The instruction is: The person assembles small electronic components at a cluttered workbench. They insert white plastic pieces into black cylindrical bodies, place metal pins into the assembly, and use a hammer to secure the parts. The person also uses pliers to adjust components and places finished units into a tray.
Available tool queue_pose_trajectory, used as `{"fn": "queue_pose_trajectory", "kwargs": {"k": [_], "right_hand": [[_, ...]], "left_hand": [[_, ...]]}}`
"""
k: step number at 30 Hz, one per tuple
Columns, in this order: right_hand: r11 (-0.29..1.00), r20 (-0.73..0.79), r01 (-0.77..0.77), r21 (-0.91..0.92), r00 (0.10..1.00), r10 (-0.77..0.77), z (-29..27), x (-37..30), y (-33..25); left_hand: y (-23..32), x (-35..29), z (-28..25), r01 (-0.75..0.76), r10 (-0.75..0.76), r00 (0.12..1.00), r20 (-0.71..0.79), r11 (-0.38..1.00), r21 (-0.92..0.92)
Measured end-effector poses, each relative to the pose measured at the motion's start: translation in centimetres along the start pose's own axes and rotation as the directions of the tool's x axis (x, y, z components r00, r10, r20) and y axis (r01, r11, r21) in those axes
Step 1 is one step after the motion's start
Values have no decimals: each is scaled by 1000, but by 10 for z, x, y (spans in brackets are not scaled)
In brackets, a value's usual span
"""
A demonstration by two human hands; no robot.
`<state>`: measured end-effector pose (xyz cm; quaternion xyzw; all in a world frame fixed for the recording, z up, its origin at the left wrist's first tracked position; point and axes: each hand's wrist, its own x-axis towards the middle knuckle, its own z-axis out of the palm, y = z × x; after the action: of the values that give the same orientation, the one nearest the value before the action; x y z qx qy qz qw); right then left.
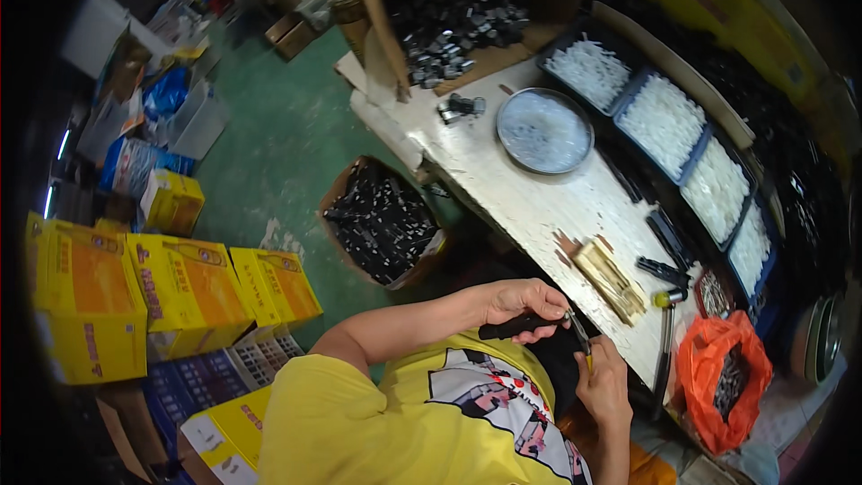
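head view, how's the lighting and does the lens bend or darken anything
Head view: white tabletop brightly lit, deep shadow beneath it; head view's rim: black vignetting swallows the corners, and the row of blue trays seems to curve with the fisheye; head view, far left: two thin light strips glare white.

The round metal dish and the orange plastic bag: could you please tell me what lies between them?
In the head view, a tan rectangular block, black elongated parts and a yellow-headed tool lie between them, among other items.
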<state>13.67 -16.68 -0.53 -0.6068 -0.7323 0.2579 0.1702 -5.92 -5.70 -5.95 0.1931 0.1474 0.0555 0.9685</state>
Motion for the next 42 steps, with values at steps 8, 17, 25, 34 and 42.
{"fn": "queue_pose_trajectory", "kwargs": {"k": [8, 17, 25, 34, 42], "right_hand": [[985, -197, -157, 75, 966, 169, 12, 9, 5], [914, -504, -404, -28, 795, 336, -30, -31, 85], [772, -719, -591, -235, 640, 272, -29, -32, 154], [653, -804, -738, -172, 488, 339, -34, -10, 135], [618, -923, -766, -176, 347, 166, -73, -41, 128]], "left_hand": [[-26, -56, -80, 494, 628, 744, -228, -288, 821], [-133, -180, -270, 926, 808, 358, -468, -243, 290], [-162, -237, -338, 899, 681, 329, -655, -14, 437], [-58, -164, -234, 708, 948, -243, -207, 319, 630], [28, -104, -94, 526, 976, -62, 208, -146, 838]]}}
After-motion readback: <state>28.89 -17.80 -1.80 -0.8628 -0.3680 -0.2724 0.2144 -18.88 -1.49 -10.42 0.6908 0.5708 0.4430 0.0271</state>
